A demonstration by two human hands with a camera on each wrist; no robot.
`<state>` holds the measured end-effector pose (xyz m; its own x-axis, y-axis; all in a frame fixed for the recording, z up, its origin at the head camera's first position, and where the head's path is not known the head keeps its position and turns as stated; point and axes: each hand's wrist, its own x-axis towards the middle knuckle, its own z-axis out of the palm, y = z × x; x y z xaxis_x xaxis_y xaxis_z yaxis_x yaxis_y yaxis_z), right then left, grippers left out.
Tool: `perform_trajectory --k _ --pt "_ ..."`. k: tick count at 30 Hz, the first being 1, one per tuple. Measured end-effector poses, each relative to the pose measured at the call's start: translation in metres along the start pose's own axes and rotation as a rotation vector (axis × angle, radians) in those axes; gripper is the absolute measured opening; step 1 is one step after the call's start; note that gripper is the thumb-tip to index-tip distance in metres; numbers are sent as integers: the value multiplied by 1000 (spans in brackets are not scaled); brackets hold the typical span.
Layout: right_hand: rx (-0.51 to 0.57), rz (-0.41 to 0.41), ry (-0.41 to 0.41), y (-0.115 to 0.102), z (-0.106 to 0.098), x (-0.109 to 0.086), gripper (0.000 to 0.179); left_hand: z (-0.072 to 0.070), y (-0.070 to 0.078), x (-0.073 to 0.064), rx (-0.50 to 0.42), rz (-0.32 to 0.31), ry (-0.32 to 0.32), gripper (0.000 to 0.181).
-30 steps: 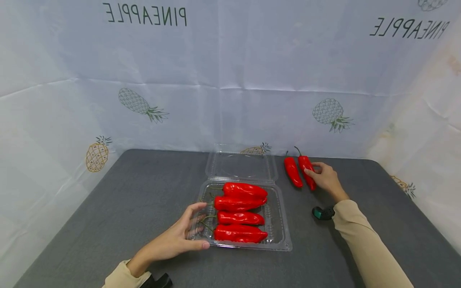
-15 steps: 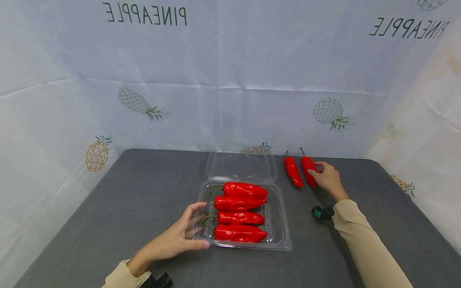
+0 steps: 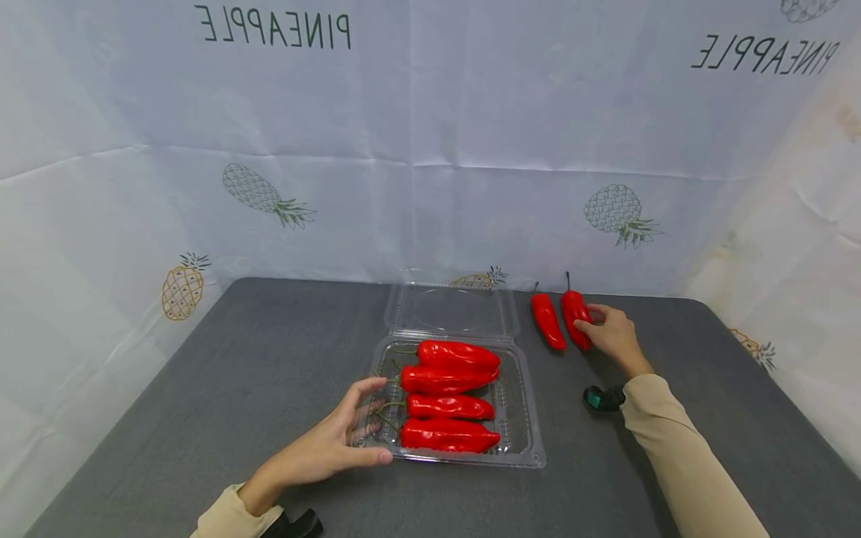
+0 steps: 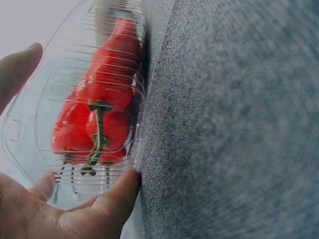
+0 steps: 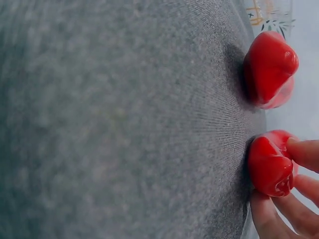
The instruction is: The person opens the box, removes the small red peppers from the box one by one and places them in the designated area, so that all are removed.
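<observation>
In the head view a clear plastic clamshell container (image 3: 521,418) lies on the table with its lid (image 3: 447,310) folded back. Several red peppers (image 3: 447,436) lie crosswise in its base, stems to the left. My left hand (image 3: 323,448) rests against the container's left side, fingers spread and relaxed, thumb by the front corner. At the back right, my right hand (image 3: 610,336) holds a long red pepper (image 3: 575,310) from its right side, stem pointing away. The right wrist view shows thumb and fingers around this pepper (image 5: 271,167), which is at the table surface. Another red pepper (image 3: 547,321) lies just left of it.
The dark grey table (image 3: 269,359) ends at a pale curtain (image 3: 430,217) printed with pineapples. A black wrist strap (image 3: 603,398) is on the right wrist, and another band (image 3: 296,525) on the left.
The pepper in my right hand has shifted slightly right and turned, its stem now pointing more straight back. My left hand and the container have stayed in place.
</observation>
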<state>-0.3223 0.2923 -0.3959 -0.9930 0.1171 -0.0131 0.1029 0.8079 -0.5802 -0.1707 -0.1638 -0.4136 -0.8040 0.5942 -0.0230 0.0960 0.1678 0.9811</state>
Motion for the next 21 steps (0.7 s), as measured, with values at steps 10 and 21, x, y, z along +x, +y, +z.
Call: perform_trajectory --k 10,21 --pt "12 2 -14 1 0 -3 62 0 -1 1 1 9 4 88" --pt "75 -55 17 5 -4 -17 61 0 -1 1 3 3 5 88"
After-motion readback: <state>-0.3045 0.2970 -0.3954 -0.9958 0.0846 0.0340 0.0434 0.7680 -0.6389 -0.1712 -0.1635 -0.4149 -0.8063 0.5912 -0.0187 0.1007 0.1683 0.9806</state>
